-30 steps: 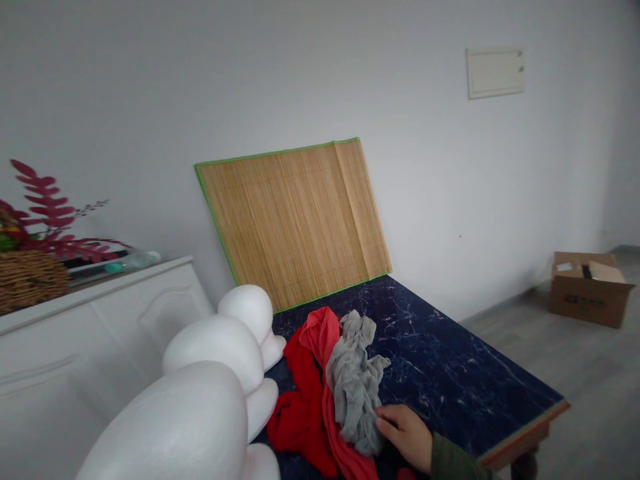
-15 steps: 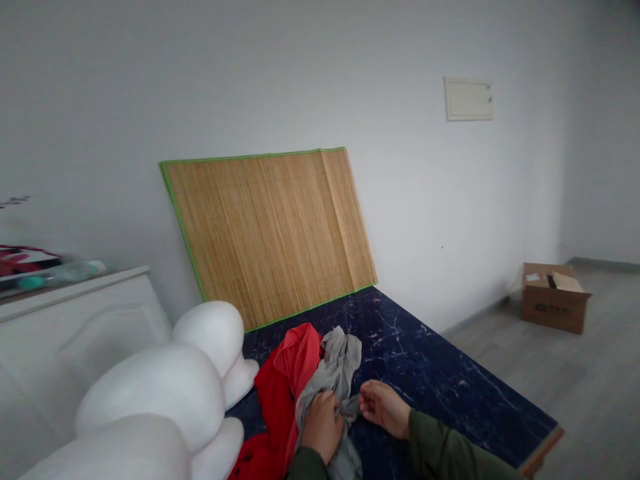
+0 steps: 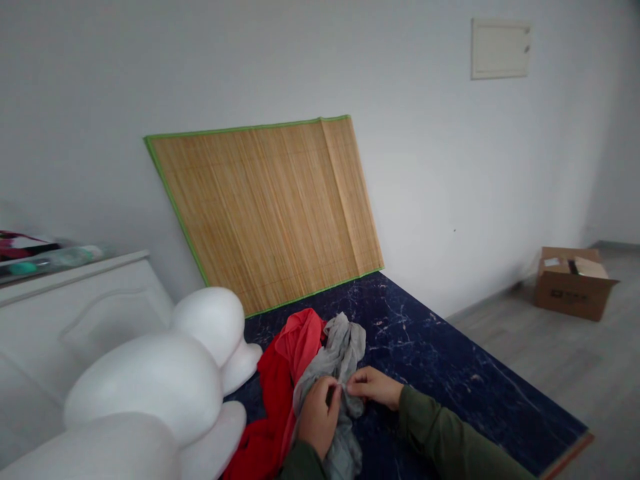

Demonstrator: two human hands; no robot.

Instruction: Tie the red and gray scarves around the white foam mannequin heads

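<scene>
A crumpled grey cloth [image 3: 345, 340] lies on a dark blue marbled table top [image 3: 430, 360]. My left hand [image 3: 319, 415] rests over it, thumb and forefinger pinched on the fabric. From the right, my right hand [image 3: 374, 387] pinches the same grey cloth, its fingertips almost meeting those of the left. Against the grey cloth's left side lies a bunched red cloth [image 3: 275, 380], lighter coral red at its upper part. The exact bit of fabric between the fingertips is too small to make out.
Large white rounded balloon-like shapes [image 3: 145, 383] crowd the left side, in front of a white cabinet [image 3: 120, 307]. A bamboo mat [image 3: 270, 213] with green edging leans against the wall. On the floor at right stands a cardboard box [image 3: 573, 287]. The table's right edge ends in a brown corner.
My right hand has moved left, closing the gap to my left hand. My left hand has changed from lying on the grey cloth to pinching it. The view has shifted slightly.
</scene>
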